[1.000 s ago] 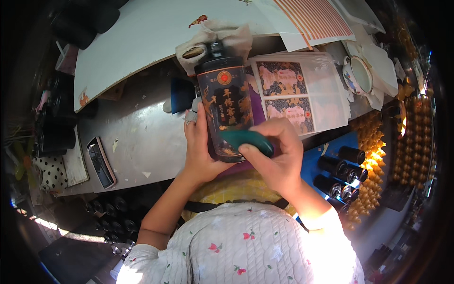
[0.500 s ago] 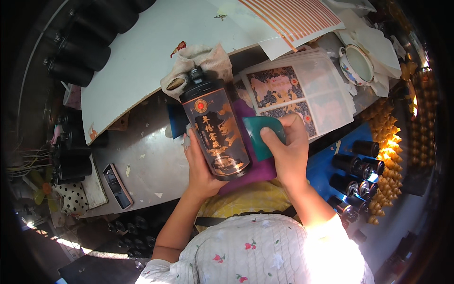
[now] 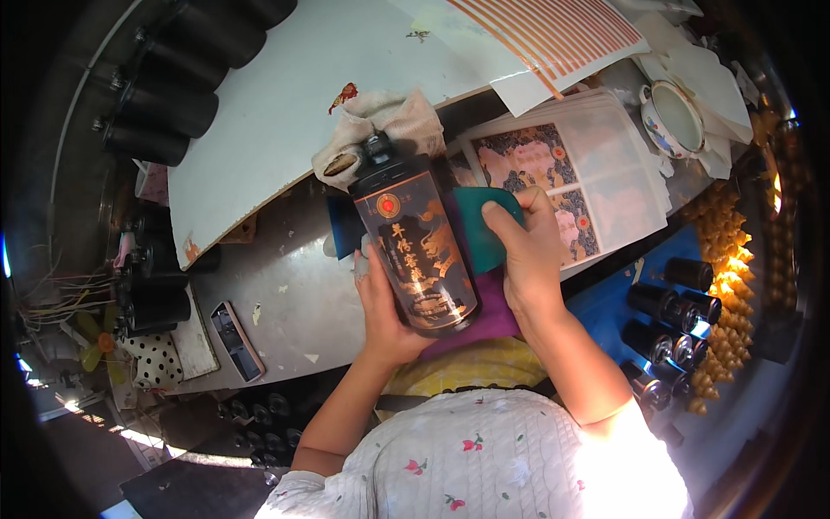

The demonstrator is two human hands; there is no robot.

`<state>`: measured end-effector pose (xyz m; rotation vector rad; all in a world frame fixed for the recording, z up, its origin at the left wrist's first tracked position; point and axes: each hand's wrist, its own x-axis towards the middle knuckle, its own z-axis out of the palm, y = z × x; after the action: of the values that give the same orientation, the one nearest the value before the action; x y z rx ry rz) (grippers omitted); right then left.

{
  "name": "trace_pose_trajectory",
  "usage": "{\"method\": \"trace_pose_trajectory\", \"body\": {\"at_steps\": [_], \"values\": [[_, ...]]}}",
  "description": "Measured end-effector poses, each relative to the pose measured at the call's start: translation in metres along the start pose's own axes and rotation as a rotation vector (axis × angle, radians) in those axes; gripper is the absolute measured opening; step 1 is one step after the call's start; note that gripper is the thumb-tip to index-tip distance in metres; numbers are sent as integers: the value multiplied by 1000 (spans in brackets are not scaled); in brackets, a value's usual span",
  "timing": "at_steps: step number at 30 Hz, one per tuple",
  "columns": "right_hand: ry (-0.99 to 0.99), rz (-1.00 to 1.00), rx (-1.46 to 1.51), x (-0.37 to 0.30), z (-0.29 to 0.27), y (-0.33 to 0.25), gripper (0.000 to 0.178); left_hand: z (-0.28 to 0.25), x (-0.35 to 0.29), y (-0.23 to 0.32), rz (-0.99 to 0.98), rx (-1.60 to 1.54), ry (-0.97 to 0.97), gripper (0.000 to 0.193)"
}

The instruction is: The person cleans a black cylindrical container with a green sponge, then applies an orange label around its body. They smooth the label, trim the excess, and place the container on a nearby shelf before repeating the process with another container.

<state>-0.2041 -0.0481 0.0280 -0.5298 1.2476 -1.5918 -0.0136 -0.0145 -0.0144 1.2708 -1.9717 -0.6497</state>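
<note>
One lg white board took up the far side, above a grey metal table. To the R, blue surface w/ several small blk bottles lying on it. Stack of label sheets lay beyond the R hand: dark printed panels w/ pink & gold patches, each w/ a small red round mark; other print too sm. to make out. Striped sheet, orange on white, partly overhung the board's edge.

Blk bottle was front & ctr, tilted, neck up & to the L, its top by a pale cloth. Label: red round seal in an orange ring nr the shoulder, vert. column of gold characters mid-front, gold ornament at R side & below, fine lines nr base too tiny to read. L hand: fingers clamped on bottle's lower L side, palm nr base.

R hand: thumb & fingers together, pinching a green scraper just beside bottle's R side; couldn't tell if touching. Purple cloth lay under bottle. Phone was off L, well apart. Smallest: something grey on a L finger, kind unclear.
</note>
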Motion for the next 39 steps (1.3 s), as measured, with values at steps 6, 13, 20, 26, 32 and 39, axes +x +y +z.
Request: {"method": "trace_pose_trajectory", "body": {"at_steps": [6,13,20,26,32,39], "values": [[-272,-534,-598,-11,42,-33,25,-2,7,-2,71,73,-19,137],[-20,-200,-181,12,31,-12,23,-3,4,2,41,38,-18,137],[-19,104,122,15,6,3,21,3,-3,-1,-66,-22,5,138],[-564,-380,-190,-12,-42,-5,26,1,-1,-7,19,20,-46,135],[-496,-328,-210,45,9,-29,22,-5,7,0,-5,-37,-106,113],[-713,-1054,-542,19,-19,-22,20,-2,0,-5,18,61,-14,128]]}}
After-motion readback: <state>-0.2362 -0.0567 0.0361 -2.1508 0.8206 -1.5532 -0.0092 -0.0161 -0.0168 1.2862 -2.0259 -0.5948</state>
